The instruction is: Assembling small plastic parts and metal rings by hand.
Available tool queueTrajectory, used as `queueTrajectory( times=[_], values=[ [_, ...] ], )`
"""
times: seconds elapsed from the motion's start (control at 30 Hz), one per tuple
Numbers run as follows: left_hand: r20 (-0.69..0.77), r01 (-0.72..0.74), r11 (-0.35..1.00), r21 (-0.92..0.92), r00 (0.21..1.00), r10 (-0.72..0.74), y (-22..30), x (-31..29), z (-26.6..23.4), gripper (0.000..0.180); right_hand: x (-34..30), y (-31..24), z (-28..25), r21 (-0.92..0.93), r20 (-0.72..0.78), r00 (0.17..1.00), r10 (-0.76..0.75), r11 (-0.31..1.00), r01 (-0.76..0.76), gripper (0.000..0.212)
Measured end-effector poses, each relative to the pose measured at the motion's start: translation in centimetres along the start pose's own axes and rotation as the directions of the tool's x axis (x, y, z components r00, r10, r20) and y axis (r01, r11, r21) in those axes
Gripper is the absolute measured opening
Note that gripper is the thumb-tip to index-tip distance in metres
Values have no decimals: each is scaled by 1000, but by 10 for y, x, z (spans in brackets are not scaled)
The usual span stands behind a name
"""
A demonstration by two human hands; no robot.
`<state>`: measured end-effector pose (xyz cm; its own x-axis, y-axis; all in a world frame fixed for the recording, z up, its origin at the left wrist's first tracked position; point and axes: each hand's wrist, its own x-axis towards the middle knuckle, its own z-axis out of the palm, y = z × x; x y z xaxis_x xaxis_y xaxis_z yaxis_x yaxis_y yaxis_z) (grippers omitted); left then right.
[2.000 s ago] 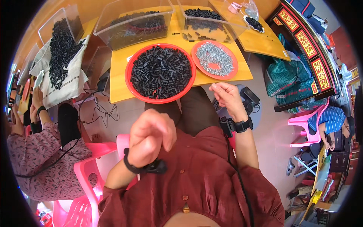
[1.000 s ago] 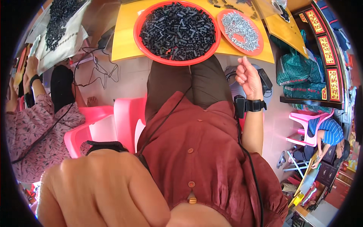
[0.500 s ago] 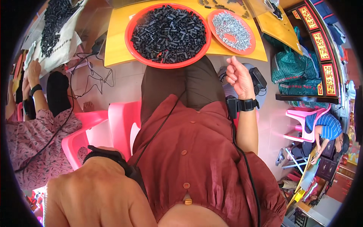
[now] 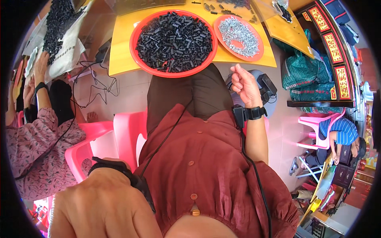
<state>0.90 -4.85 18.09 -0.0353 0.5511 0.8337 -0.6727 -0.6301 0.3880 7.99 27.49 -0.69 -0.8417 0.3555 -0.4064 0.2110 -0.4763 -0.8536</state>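
Note:
My right hand (image 4: 246, 88) is raised just short of the table edge, below the orange-red plate (image 4: 260, 53) of small silver metal pins (image 4: 242, 32). Its fingers are curled and the fingertips pressed together; whatever they hold, if anything, is too small to make out. My left hand (image 4: 105, 204) looms large and close at the lower left, back of the hand showing, fingers cut off by the lower edge. Ahead of my lap, a red basin (image 4: 134, 50) full of short black plastic tubes (image 4: 174, 39) juts over the table's near edge. Dark bands circle both my wrists.
The yellow table (image 4: 121, 47) carries more black pieces at its far side. A person in a patterned shirt (image 4: 43, 146) works on the left beside pink chairs (image 4: 131, 127). Green bags (image 4: 303, 69) and a dark cabinet (image 4: 337, 59) stand right. Cables (image 4: 99, 87) trail on the floor.
The view has shifted slightly, so the table, basin and plate sit a little lower and further left. My right hand keeps its curled pose; my left hand stays close to the camera.

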Motion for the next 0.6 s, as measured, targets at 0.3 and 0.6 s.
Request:
queueTrajectory(
  times=[0.3, 0.6],
  values=[
    [-11, -32, 998, 59, 999, 32, 3, 3, 1, 10, -12, -25, 23, -280, 6, 996, -94, 956, 92, 24],
    [-55, -72, 985, 156, 995, 81, 4, -7, 3, 9, 51, -63, 91, -804, 447, 701, -556, 93, 587, 18]
  ],
)
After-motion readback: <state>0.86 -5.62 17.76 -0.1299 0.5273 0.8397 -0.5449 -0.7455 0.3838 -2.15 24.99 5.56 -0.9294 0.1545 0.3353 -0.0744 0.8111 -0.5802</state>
